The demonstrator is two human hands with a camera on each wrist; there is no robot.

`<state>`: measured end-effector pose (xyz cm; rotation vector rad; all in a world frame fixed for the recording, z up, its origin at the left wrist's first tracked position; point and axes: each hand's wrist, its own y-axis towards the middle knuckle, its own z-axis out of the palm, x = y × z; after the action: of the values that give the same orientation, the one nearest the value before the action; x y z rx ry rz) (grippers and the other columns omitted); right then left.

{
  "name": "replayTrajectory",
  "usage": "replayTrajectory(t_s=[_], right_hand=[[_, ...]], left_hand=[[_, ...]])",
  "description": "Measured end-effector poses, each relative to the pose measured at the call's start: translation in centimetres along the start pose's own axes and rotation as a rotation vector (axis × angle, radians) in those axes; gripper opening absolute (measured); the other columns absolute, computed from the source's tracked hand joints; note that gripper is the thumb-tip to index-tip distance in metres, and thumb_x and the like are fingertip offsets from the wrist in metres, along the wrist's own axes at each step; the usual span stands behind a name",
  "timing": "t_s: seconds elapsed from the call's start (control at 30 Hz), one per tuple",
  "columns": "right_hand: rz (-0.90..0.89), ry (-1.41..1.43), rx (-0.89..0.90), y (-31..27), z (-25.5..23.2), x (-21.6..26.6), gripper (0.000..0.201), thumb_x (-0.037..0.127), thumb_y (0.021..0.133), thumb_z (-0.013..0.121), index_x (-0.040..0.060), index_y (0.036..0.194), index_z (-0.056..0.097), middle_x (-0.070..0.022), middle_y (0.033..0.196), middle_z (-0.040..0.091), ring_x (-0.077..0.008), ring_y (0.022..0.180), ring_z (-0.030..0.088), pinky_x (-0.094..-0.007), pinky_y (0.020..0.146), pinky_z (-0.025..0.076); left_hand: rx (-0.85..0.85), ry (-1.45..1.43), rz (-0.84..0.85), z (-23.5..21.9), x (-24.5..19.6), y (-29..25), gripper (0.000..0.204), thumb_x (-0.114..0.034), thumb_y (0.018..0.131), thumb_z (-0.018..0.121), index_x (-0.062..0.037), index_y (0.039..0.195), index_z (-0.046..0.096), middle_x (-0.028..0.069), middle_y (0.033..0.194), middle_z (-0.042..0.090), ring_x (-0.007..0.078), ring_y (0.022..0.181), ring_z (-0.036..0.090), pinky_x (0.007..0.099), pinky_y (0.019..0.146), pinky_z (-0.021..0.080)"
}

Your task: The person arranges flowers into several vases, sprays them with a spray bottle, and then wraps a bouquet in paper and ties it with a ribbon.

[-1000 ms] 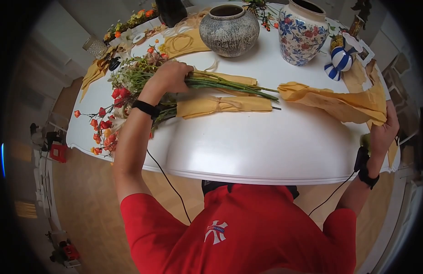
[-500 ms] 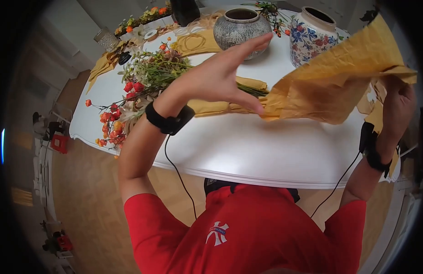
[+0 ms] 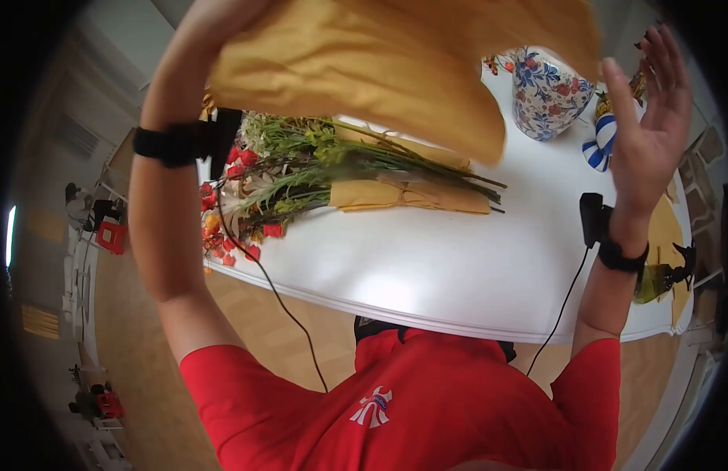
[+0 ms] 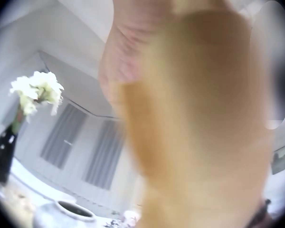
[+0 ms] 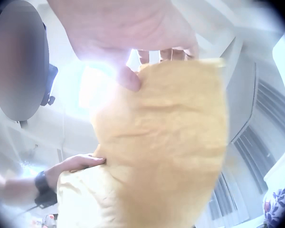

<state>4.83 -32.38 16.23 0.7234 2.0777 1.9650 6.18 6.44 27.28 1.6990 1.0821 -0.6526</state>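
Note:
My left hand (image 3: 223, 17), partly cut off at the top of the head view, holds up a large sheet of yellow wrapping paper (image 3: 356, 71). In the right wrist view the left hand (image 5: 78, 164) grips the paper's edge. My right hand (image 3: 653, 129) is raised at the right with its fingers extended and nothing held. Below the paper, bunches of flowers lie on the table, with green stems (image 3: 364, 161) pointing right and red blooms (image 3: 234, 161) at the left. The nearer bunch has a yellow paper wrap (image 3: 411, 198) tied with string.
Behind the paper stands a floral-patterned vase (image 3: 548, 98); a blue-and-white striped object (image 3: 599, 145) is beside it. A green bottle (image 3: 654, 282) lies at the right edge of the white table (image 3: 458, 259). The left wrist view shows a grey vase (image 4: 61, 216) and white flowers (image 4: 38, 90).
The paper has left the tabletop and swung up and leftward, now in the left hand. The right hand has let go of it and opened. The left hand has left the stems.

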Motion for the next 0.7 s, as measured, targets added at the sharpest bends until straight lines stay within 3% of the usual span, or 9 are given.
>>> replayTrajectory(t_s=[0.1,0.2,0.3,0.37,0.47,0.6,0.63,0.7], right_hand=[[-0.021,0.017,-0.056,-1.6,1.9,-0.3,0.058,0.007,0.093,0.075,0.0024,0.146,0.051,-0.0114,0.142,0.059,-0.0211,0.13,0.056,-0.0348,0.111,0.043],[0.051,0.041,0.03,-3.8,2.8,-1.1,0.069,0.007,0.088,0.078,0.006,0.15,0.048,-0.0117,0.147,0.055,-0.0237,0.133,0.053,-0.0374,0.113,0.041],[0.136,0.061,0.084,-5.1,4.2,-1.6,0.066,0.006,0.086,0.077,0.0056,0.147,0.051,-0.0117,0.143,0.056,-0.0242,0.128,0.056,-0.037,0.111,0.042],[0.172,0.084,0.121,-5.9,4.8,-2.5,0.066,0.005,0.085,0.077,0.0054,0.147,0.052,-0.0118,0.143,0.056,-0.024,0.127,0.057,-0.0371,0.111,0.042],[0.227,0.087,0.179,-6.8,5.8,-3.4,0.064,0.003,0.084,0.076,0.0037,0.144,0.053,-0.0131,0.143,0.057,-0.026,0.127,0.056,-0.0383,0.11,0.043],[0.247,0.049,0.23,-7.3,6.6,-4.4,0.062,0.002,0.082,0.076,0.0016,0.141,0.054,-0.0147,0.142,0.058,-0.0286,0.129,0.055,-0.04,0.11,0.043],[0.254,0.048,0.233,-7.5,6.8,-4.6,0.062,0.002,0.082,0.076,0.0014,0.141,0.054,-0.0149,0.142,0.058,-0.0289,0.129,0.055,-0.0402,0.11,0.043],[0.254,0.023,0.253,-7.7,6.8,-5.1,0.062,0.002,0.082,0.076,0.0014,0.14,0.054,-0.0153,0.142,0.058,-0.0296,0.13,0.055,-0.0406,0.11,0.043]], left_hand=[[-0.181,0.103,-0.02,-9.4,3.8,4.7,0.024,-0.011,0.1,0.064,0.0018,0.119,0.072,0.0048,0.102,0.075,0.0132,0.089,0.07,0.0271,0.079,0.056],[-0.336,0.244,-0.036,-20.0,8.0,8.9,0.025,-0.015,0.1,0.064,-0.0002,0.118,0.073,0.0048,0.097,0.075,0.0132,0.085,0.07,0.0284,0.077,0.055],[-0.446,0.451,-0.006,-25.9,12.4,12.6,0.026,-0.019,0.1,0.064,-0.0022,0.118,0.074,0.0048,0.092,0.075,0.0132,0.081,0.069,0.0296,0.076,0.055],[-0.521,0.663,0.079,-23.8,14.1,13.8,0.032,-0.027,0.099,0.061,-0.0074,0.122,0.073,0.0076,0.089,0.075,0.0153,0.08,0.07,0.0324,0.075,0.054],[-0.623,1.084,-0.101,-16.4,14.2,15.4,0.036,-0.033,0.1,0.055,-0.0138,0.125,0.071,0.0079,0.086,0.075,0.0196,0.081,0.073,0.0342,0.076,0.055],[-0.632,1.273,0.026,-6.4,16.4,17.1,0.029,-0.025,0.104,0.055,-0.0019,0.116,0.069,0.0106,0.097,0.076,0.0227,0.089,0.073,0.0317,0.078,0.056],[-0.628,1.317,0.06,-5.4,17.3,17.4,0.028,-0.022,0.106,0.055,0.0011,0.114,0.068,0.0113,0.1,0.076,0.0234,0.091,0.073,0.0311,0.079,0.057],[-0.546,1.468,0.335,-6.2,23.2,19.7,0.028,-0.026,0.105,0.05,-0.0017,0.104,0.064,0.0098,0.085,0.07,0.0223,0.077,0.068,0.0324,0.066,0.053]])
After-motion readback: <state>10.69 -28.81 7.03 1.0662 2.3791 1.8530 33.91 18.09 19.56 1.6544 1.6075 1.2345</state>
